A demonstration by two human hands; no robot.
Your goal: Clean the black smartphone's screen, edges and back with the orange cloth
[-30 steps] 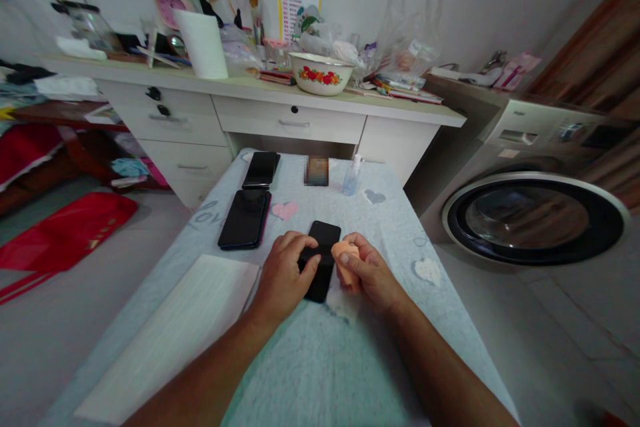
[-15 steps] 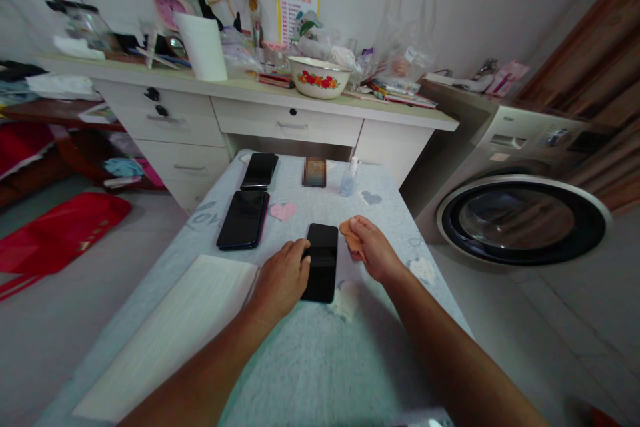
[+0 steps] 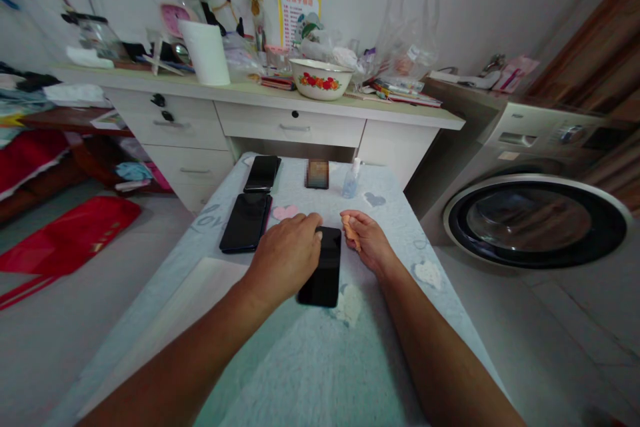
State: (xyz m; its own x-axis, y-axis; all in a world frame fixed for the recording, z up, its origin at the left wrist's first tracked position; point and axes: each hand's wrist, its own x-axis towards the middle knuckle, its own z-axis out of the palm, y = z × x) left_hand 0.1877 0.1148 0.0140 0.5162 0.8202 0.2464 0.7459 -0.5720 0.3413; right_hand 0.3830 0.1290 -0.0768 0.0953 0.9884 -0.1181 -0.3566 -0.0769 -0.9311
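A black phone (image 3: 327,273) lies flat on the cloth-covered table. Over its upper left part is my left hand (image 3: 291,250), fingers bent together near the top edge; whether it pinches anything there is hidden. Just right of the phone, my right hand (image 3: 367,237) is closed on a small orange cloth (image 3: 351,232). Two more dark devices lie to the left, a larger one (image 3: 245,221) and one behind it (image 3: 263,173). Towards the back stand a clear spray bottle (image 3: 351,180) and, lying flat, a small blurred-out item (image 3: 317,174).
A pale sheet (image 3: 200,300) lies on the table's left side, partly under my left forearm. Behind the table is a white cabinet (image 3: 293,121) with a flowered bowl (image 3: 320,80) on top. A washing machine (image 3: 530,147) stands at the right.
My left hand has moved up and to the right, from the phone's left edge to over its upper part. The orange cloth is now bunched closer in my right hand. The view has shifted slightly.
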